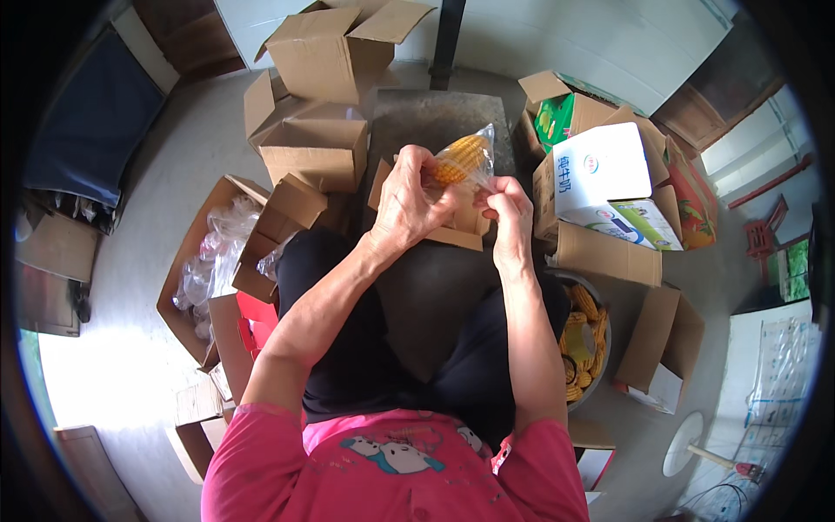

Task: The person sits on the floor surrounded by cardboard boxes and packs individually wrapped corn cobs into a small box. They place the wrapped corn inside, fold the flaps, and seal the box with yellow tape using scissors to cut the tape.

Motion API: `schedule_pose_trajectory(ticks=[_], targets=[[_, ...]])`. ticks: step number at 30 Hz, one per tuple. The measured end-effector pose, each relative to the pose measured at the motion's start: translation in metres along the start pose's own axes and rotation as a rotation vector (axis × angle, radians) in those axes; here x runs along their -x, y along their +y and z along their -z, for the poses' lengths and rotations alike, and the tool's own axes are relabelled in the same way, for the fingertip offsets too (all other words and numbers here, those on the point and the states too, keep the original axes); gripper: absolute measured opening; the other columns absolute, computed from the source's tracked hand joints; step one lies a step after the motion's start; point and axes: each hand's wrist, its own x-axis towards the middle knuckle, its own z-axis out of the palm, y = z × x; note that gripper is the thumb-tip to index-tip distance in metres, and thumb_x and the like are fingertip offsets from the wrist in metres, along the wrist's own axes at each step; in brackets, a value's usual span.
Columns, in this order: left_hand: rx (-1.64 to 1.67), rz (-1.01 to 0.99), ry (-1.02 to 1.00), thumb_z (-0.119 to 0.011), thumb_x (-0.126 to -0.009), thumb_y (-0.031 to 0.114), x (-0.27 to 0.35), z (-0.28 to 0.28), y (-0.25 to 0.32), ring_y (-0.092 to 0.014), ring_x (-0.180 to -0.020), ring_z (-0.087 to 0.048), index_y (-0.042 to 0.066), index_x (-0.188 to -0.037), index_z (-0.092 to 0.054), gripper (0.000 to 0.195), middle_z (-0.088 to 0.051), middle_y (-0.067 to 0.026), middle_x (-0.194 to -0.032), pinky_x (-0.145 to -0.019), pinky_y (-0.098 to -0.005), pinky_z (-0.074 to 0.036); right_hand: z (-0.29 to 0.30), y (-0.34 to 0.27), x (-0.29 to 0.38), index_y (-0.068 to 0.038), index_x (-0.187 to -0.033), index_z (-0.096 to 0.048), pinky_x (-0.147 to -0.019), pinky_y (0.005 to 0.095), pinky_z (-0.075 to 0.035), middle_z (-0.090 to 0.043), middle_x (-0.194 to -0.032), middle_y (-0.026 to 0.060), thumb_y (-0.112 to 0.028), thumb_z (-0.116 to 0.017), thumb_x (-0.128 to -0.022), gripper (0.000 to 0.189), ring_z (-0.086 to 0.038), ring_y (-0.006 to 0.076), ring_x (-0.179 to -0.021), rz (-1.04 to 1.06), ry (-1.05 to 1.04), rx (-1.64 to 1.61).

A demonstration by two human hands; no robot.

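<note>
An ear of yellow corn (460,160) lies inside a clear plastic bag (488,138), tilted with one end up to the right. My left hand (412,199) grips the ear's lower left end through the film. The fingers of my right hand (506,203) pinch the bag's plastic at the lower right of the ear. Both hands are above a small open cardboard box (456,237), whose inside is partly hidden by my hands. That box rests on a dark low table (434,107) in front of my knees.
At my right a round tub (608,365) holds several corn ears and a roll of tape (579,342). A carton of clear plastic bags (218,261) stands at my left. Open cardboard boxes (316,156) flank the table, with a white printed carton (603,173) on the right.
</note>
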Motion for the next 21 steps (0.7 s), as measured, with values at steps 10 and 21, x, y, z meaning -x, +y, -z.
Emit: schedule_pose_trajectory(ticks=[10,21], targets=[[-0.008,-0.391,-0.098,-0.077,-0.069,-0.005,0.004,-0.009,0.008,-0.029,-0.081,-0.059,0.002,-0.104,-0.048,0.045,-0.054,-0.0138,-0.098,-0.071,-0.0338,-0.053,0.001,-0.002,-0.004,-0.008,-0.12,-0.057,-0.085,0.0321,-0.049,-0.063,-0.11,0.0049,-0.041,-0.068,-0.09,0.045,-0.06,0.0153,-0.101,-0.269,-0.019,-0.392],[0.036,-0.199,-0.09,-0.07,-0.076,-0.008,0.007,-0.007,0.007,-0.023,-0.075,-0.063,0.002,-0.098,-0.057,0.027,-0.057,-0.01,-0.089,-0.063,-0.032,-0.054,0.001,-0.002,-0.006,-0.008,-0.121,-0.053,-0.095,0.0346,-0.05,-0.061,-0.117,0.0047,-0.019,-0.065,-0.094,0.031,-0.061,0.017,-0.107,-0.081,0.119,-0.436]])
